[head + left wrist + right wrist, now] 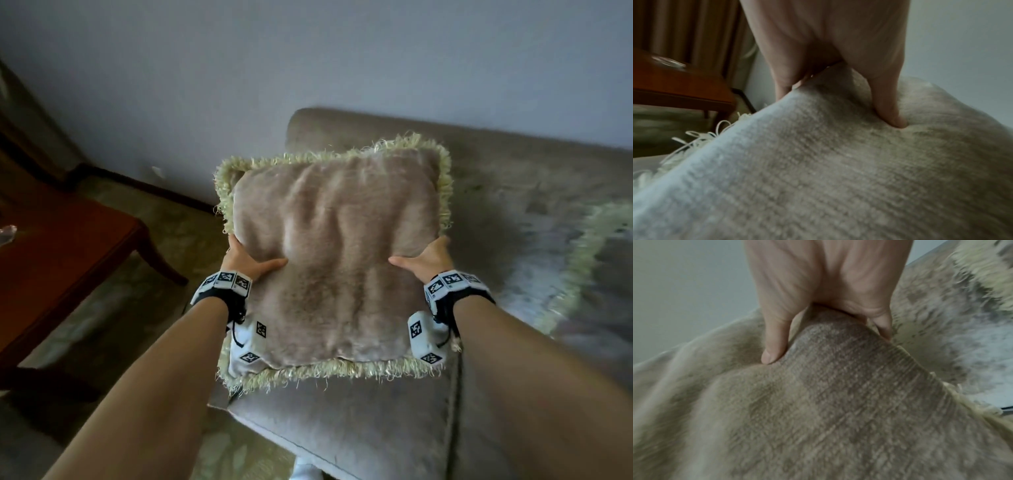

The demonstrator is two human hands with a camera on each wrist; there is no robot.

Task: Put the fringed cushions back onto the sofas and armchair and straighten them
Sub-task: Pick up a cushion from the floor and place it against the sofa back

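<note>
The fringed cushion [335,253], beige plush with a pale yellow fringe, is being held above the sofa [359,428] seat. The left hand [248,262] is gripping its 9 o'clock edge and the right hand [426,257] its 3 o'clock edge, thumbs pressing the front face. A second cushion [575,260] is lying blurred at 3 o'clock.

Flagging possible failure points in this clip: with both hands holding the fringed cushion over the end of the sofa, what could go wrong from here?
1. The cushion is held at the very end of the sofa, near the seat's edge; set down there it could tip onto the floor.
2. The left hand and right hand dent its sides, so creases may remain.
3. A second fringed cushion lies close by, blurred; the two could end up overlapping.
</note>
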